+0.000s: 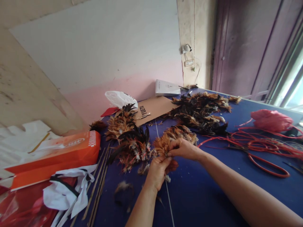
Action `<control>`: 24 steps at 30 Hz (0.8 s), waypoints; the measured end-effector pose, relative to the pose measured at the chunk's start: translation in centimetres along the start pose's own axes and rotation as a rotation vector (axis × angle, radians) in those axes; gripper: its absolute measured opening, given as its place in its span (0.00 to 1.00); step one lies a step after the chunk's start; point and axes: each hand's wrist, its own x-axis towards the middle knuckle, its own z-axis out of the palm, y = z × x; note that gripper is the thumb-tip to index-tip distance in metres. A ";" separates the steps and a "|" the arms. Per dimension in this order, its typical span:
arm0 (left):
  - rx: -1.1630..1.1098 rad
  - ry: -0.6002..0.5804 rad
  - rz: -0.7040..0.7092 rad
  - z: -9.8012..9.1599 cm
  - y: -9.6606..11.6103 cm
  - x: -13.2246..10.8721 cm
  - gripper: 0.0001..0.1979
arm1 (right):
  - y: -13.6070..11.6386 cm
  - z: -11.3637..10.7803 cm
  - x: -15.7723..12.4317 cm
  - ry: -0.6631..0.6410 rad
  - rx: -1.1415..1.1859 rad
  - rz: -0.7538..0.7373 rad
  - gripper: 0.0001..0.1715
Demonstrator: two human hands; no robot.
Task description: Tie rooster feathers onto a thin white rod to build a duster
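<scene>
My left hand (158,171) is closed around the lower end of a bunch of brown feathers (162,143), just above the blue table. From the right, my right hand (183,148) pinches the same bunch near its base, its fingertips almost touching my left thumb. Pale fluffy ends stick out below my left hand. Left of my hands lies a pile of tied feather bundles (134,148), dark and brown with bits of red at their ends. Right behind the held bunch lie more brown feathers (181,132).
A large feather heap (203,107) lies at the back right, beside flat cardboard (153,108). On the right are red-handled scissors (267,164), tangled red cord (239,138) and a pink bundle (271,120). Thin sticks (98,186) and an orange tissue pack (80,145) lie left.
</scene>
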 end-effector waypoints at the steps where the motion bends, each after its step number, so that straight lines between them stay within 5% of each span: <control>1: -0.003 -0.019 -0.002 0.0 0.0 0.0 0.11 | 0.1 0.0 0.0 -0.024 0.053 0.005 0.10; 16: 0.141 -0.290 -0.100 -0.1 1.0 -1.4 0.11 | -0.6 -0.3 -0.6 -0.343 0.406 0.175 0.14; 20: 0.143 -0.266 -0.145 0.0 1.0 -1.4 0.10 | -0.9 -0.3 -0.5 -0.383 0.346 0.116 0.12; 24: 0.152 -0.192 -0.124 0.1 0.7 -0.9 0.12 | -0.6 -0.3 -0.3 -0.279 0.259 0.069 0.11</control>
